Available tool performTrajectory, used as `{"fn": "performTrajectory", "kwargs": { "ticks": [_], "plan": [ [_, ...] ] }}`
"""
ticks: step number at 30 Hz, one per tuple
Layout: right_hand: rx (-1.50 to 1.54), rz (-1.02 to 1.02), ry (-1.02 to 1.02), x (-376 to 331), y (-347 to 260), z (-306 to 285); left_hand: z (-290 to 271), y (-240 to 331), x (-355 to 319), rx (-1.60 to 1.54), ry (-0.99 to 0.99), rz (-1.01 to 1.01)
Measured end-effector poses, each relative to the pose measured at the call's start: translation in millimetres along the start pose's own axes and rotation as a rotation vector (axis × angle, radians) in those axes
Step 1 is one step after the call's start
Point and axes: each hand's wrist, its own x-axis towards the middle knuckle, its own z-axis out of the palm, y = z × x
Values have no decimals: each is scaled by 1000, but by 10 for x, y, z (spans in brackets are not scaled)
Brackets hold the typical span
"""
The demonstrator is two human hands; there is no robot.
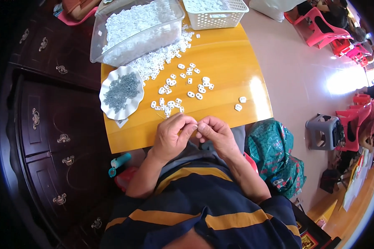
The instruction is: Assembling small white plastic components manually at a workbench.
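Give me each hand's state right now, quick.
Left hand: closed, fingertips pinched on a small white piece.
Right hand: closed, fingertips pinched against the same spot; what it holds cannot be told.

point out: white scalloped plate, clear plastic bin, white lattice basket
white scalloped plate [108,108], head view, bare lower-left rim.
clear plastic bin [96,45], head view, left side wall.
white lattice basket [218,20], head view, front wall.

green patterned bag [274,155] on floor beside table, small white tag [121,123] under plate
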Motion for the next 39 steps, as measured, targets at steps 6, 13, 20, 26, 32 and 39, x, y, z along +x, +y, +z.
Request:
{"fn": "performTrajectory", "kwargs": {
  "ticks": [6, 13, 20, 26, 32, 39],
  "plan": [
    [-396, -228, 99, -18, 20, 80, 72, -91, -48, 40, -44, -70],
    [-984, -479, 205, 127, -156, 54, -17, -110, -62, -47, 75, -140],
    [-1423, -655, 274, 443, -82, 101, -94, -248, -174, -191, 124, -228],
    [-1406, -690, 323, 576, -35, 2, -147, -267, -225, -226, 119, -275],
    [-1387, -616, 450, 627, -389, -175, -121, -311, -253, -235, 119, -277],
    [-1467, -583, 523, 833, -506, -327, -42, -336, -245, -245, 99, -224]
  ]
}}
